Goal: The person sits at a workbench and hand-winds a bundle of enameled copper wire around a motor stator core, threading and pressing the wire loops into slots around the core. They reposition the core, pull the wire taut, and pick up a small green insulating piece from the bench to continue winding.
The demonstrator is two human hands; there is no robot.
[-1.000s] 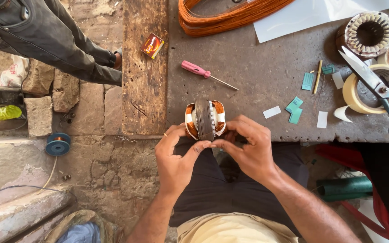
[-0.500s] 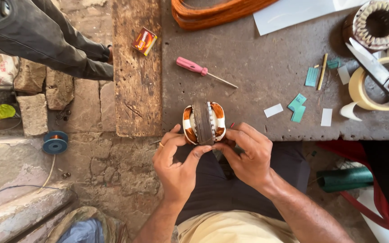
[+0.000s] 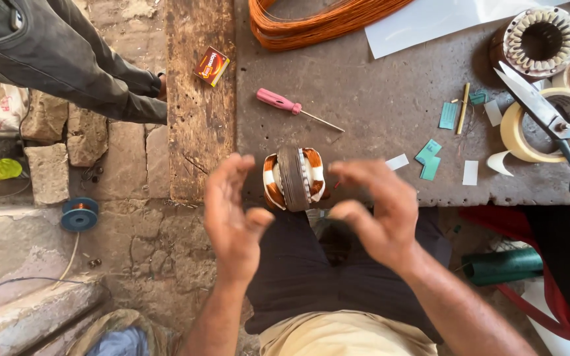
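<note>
A small motor stator [image 3: 294, 178], wound with copper wire and white tape, stands on the near edge of the grey workbench [image 3: 377, 99]. My left hand [image 3: 232, 214] hovers just left of it, fingers spread, holding nothing. My right hand [image 3: 377, 211] hovers just right of it, fingers curled apart, also empty. Neither hand touches the stator. Both hands look motion-blurred.
A pink-handled screwdriver [image 3: 291, 107], orange copper wire coil [image 3: 318, 23], bigger stator [image 3: 541, 41], tape roll [image 3: 549, 125] with scissors [image 3: 555, 128], and teal and white paper bits lie on the bench. A wooden plank [image 3: 199, 118] holds a small red box [image 3: 211, 66]. Another person's legs [image 3: 67, 59] stand at left.
Both hands have let go of the stator and pulled apart to its sides. The stator now stands alone on the bench edge. The camera has shifted a little.
</note>
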